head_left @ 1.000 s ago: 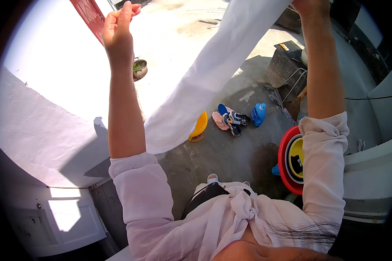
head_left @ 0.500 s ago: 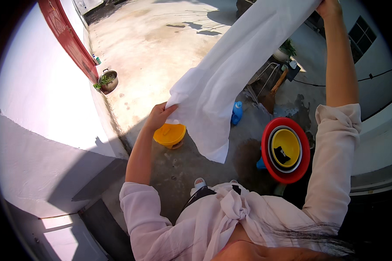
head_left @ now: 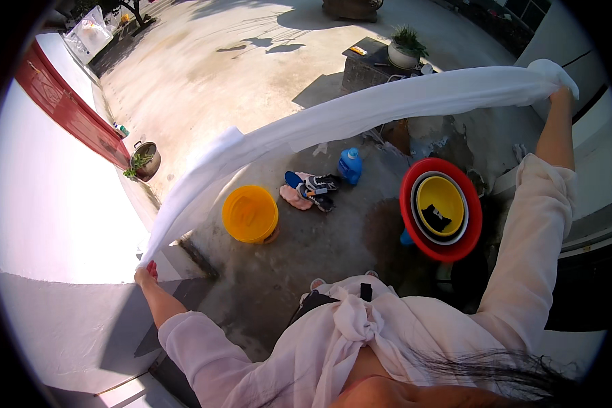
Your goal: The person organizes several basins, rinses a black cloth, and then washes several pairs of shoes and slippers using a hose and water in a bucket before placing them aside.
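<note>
Left hand [head_left: 145, 274]: 1 end of white cloth [head_left: 360, 109] gripped. Right hand [head_left: 559, 94]: other end grasped, bunched. Hands since spread apart; cloth now extended lengthwise between them.

A white wall [head_left: 54, 204] stood just left of the left hand [head_left: 146, 272], its lower part in shade. A red door [head_left: 68, 102] was farther ahead of that hand. Beyond the right hand [head_left: 562, 95] rose a pale wall [head_left: 566, 35] with a dark window [head_left: 529, 11]. Concrete floor [head_left: 197, 88] stretched ahead of both hands, brightly sunlit and marked by shadows [head_left: 285, 48] far off, dim and grey between them.
</note>
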Demonstrator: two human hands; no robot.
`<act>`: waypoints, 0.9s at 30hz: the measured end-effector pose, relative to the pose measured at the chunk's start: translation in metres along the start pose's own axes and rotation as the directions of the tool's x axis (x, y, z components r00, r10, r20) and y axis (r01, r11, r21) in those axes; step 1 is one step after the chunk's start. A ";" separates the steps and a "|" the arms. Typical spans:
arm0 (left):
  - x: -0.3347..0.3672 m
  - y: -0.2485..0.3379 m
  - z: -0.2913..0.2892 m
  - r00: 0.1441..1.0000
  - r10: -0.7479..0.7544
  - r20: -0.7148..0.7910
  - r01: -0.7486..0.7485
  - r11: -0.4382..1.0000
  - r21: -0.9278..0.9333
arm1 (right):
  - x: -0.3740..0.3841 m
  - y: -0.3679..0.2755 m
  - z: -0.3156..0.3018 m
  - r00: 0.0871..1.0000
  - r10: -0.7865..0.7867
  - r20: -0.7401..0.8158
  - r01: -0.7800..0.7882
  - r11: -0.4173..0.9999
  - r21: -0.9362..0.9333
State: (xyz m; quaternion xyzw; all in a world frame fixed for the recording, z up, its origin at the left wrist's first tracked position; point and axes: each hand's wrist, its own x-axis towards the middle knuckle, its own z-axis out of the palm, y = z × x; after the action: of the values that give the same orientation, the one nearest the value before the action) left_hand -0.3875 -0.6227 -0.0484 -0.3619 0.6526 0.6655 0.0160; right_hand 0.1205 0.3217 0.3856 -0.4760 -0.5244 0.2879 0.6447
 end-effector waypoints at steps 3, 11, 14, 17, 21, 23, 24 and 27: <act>0.011 0.012 -0.012 0.994 0.057 -0.098 -0.067 0.992 -0.107 | 0.021 0.027 -0.028 0.996 -0.083 0.015 0.083 0.927 -0.367; -0.074 0.091 0.092 0.750 0.460 0.475 -0.372 0.887 -0.273 | -0.166 0.070 0.046 0.304 0.044 0.952 0.772 0.574 -0.273; -0.115 0.135 0.102 0.767 0.606 0.210 -0.576 0.795 -0.190 | -0.223 0.115 0.039 -0.227 0.316 0.921 0.963 0.212 0.165; -0.142 0.141 0.117 0.668 0.738 0.095 -0.744 0.662 0.085 | -0.181 0.206 0.038 -0.074 0.471 0.879 0.975 -0.150 0.162; -0.143 0.117 0.078 0.283 0.808 0.517 -0.654 -0.232 0.720 | -0.068 0.257 0.072 0.285 0.185 0.941 0.958 -0.076 -0.275; -0.240 0.075 0.125 0.678 0.575 0.458 -0.178 -0.477 0.861 | 0.032 0.262 0.091 0.564 -0.264 0.782 0.826 0.176 -0.536; -0.245 0.074 0.102 0.646 0.621 0.444 -0.109 -0.501 0.858 | 0.043 0.253 0.103 0.799 -0.132 0.587 0.540 0.586 -0.604; -0.256 -0.009 0.109 0.717 0.502 0.484 -0.205 -0.512 0.834 | 0.090 0.316 0.123 0.938 0.193 0.288 -0.070 0.919 -0.387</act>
State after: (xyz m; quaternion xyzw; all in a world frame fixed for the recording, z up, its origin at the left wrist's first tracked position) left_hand -0.2443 -0.4099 0.0600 0.0123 0.9753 -0.2204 -0.0104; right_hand 0.0699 0.5585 0.1325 -0.5705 -0.6332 0.3004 0.4281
